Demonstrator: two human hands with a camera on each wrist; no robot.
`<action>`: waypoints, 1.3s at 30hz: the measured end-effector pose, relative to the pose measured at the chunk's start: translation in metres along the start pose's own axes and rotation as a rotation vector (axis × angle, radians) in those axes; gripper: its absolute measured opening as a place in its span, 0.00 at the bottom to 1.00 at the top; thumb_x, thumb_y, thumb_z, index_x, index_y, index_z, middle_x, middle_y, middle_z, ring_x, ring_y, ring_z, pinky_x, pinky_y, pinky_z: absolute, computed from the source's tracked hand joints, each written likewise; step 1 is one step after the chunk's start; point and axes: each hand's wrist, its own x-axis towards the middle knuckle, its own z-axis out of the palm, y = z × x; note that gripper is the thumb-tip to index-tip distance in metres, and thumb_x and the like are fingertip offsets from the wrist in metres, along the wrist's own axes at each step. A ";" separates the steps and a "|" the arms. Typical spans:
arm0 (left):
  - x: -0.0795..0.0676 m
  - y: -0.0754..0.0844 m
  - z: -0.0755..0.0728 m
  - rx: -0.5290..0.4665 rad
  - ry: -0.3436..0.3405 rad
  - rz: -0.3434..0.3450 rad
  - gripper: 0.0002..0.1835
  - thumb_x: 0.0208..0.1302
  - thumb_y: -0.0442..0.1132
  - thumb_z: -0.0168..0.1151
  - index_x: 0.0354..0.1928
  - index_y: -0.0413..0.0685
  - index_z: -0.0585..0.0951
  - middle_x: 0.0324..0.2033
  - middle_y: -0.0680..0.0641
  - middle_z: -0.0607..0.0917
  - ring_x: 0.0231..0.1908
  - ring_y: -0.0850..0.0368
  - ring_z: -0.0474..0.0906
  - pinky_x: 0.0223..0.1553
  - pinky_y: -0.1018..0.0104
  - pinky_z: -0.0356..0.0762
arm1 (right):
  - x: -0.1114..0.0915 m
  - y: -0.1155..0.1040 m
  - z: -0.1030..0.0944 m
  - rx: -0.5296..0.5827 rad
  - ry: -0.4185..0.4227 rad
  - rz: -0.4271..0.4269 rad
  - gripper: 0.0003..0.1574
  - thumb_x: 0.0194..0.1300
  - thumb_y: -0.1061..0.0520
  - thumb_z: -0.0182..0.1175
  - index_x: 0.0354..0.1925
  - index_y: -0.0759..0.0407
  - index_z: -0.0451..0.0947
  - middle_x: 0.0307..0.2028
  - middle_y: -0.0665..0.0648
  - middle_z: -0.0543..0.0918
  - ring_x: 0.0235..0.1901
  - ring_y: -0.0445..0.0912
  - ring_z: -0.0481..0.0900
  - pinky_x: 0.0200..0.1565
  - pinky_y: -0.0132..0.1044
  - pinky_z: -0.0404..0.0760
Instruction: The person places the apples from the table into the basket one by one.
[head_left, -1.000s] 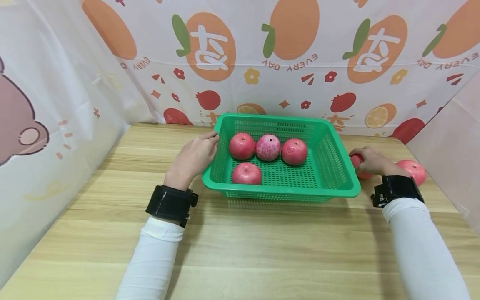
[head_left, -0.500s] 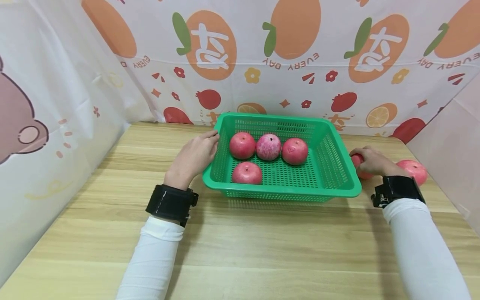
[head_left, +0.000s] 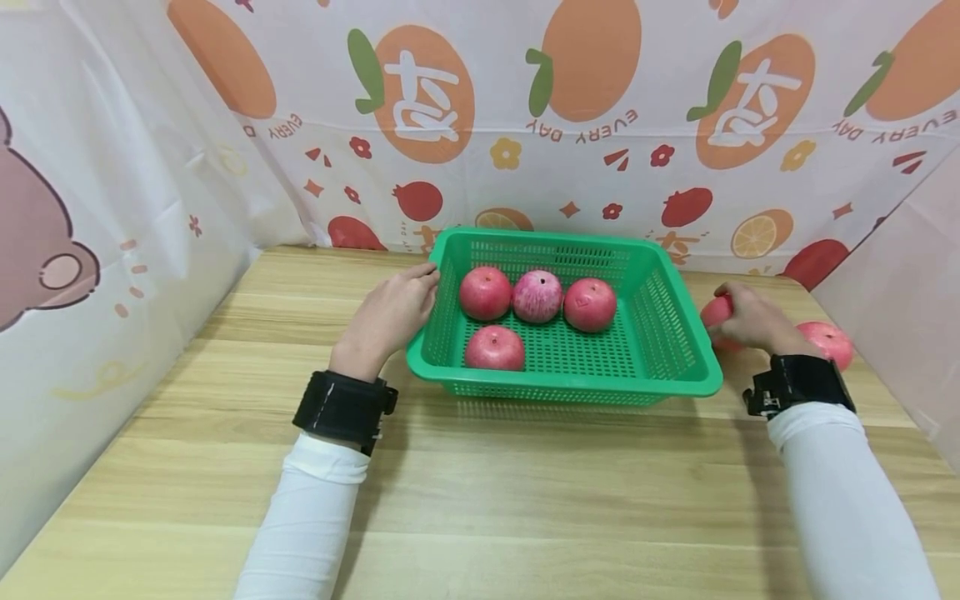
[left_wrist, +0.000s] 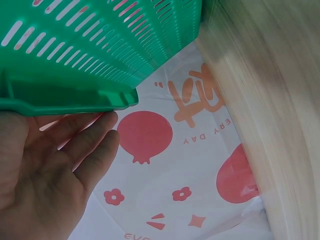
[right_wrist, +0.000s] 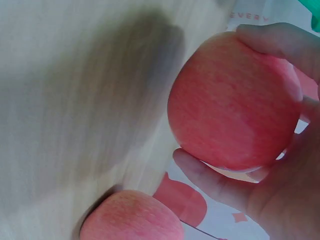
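My right hand (head_left: 750,321) grips a red apple (right_wrist: 235,102) just outside the right end of a green basket (head_left: 562,382). Its thumb and fingers curve round opposite sides of the fruit in the right wrist view. Another apple (head_left: 827,343) lies on the table, beyond that wrist to the right. At the basket's left end, my left hand (head_left: 390,321) rests on the rim. Seen from the left wrist, its fingers (left_wrist: 97,157) are fairly straight, and the green rim hides some fingertips. Several red fruits (head_left: 485,292) sit inside the basket, one of them purplish and streaked (head_left: 537,296).
The basket stands on a wood-grain table (head_left: 562,500), toward the back. Close behind it hangs a white sheet (head_left: 570,167) printed with fruit. Similar sheeting (head_left: 127,250) runs along the left side, and a pale wall panel (head_left: 915,317) bounds the right.
My right hand has shifted up slightly, and more of the apple in its grip shows. The left hand and the basket have stayed put.
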 end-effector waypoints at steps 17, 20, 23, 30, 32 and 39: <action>-0.001 -0.004 0.002 0.004 0.036 0.029 0.18 0.74 0.29 0.54 0.60 0.23 0.76 0.64 0.30 0.75 0.63 0.34 0.73 0.62 0.44 0.71 | -0.002 -0.010 -0.015 -0.026 0.159 -0.030 0.36 0.62 0.54 0.64 0.60 0.72 0.63 0.51 0.79 0.69 0.49 0.72 0.67 0.45 0.68 0.75; 0.001 -0.003 0.004 -0.010 0.031 0.024 0.18 0.75 0.29 0.54 0.61 0.24 0.76 0.64 0.30 0.75 0.64 0.34 0.73 0.62 0.44 0.71 | -0.003 -0.011 -0.017 -0.022 0.165 -0.024 0.36 0.62 0.53 0.64 0.59 0.72 0.64 0.51 0.79 0.69 0.49 0.71 0.67 0.45 0.68 0.75; 0.003 -0.003 0.003 -0.008 0.029 0.023 0.18 0.75 0.29 0.54 0.61 0.24 0.76 0.64 0.30 0.75 0.64 0.34 0.72 0.62 0.44 0.71 | -0.005 -0.010 -0.016 -0.010 0.167 -0.015 0.36 0.63 0.52 0.64 0.60 0.72 0.64 0.51 0.78 0.70 0.49 0.71 0.66 0.45 0.67 0.75; 0.002 -0.004 0.004 -0.003 0.041 0.037 0.18 0.74 0.29 0.54 0.60 0.23 0.77 0.63 0.30 0.75 0.63 0.34 0.73 0.62 0.44 0.72 | -0.009 -0.023 -0.032 -0.032 0.224 -0.028 0.40 0.63 0.51 0.65 0.63 0.72 0.63 0.52 0.78 0.69 0.49 0.72 0.65 0.42 0.67 0.76; 0.002 -0.004 0.003 0.000 0.043 0.039 0.18 0.74 0.29 0.54 0.60 0.23 0.77 0.63 0.30 0.75 0.63 0.34 0.73 0.62 0.44 0.72 | -0.011 -0.032 -0.038 -0.021 0.254 -0.036 0.40 0.63 0.50 0.65 0.64 0.71 0.64 0.52 0.77 0.69 0.50 0.72 0.65 0.41 0.68 0.76; 0.003 -0.005 0.003 0.008 0.044 0.044 0.18 0.75 0.29 0.54 0.60 0.24 0.77 0.63 0.30 0.75 0.63 0.34 0.74 0.62 0.44 0.72 | -0.014 -0.071 -0.057 -0.012 0.291 -0.109 0.39 0.64 0.47 0.65 0.64 0.68 0.67 0.54 0.75 0.69 0.54 0.72 0.64 0.43 0.71 0.75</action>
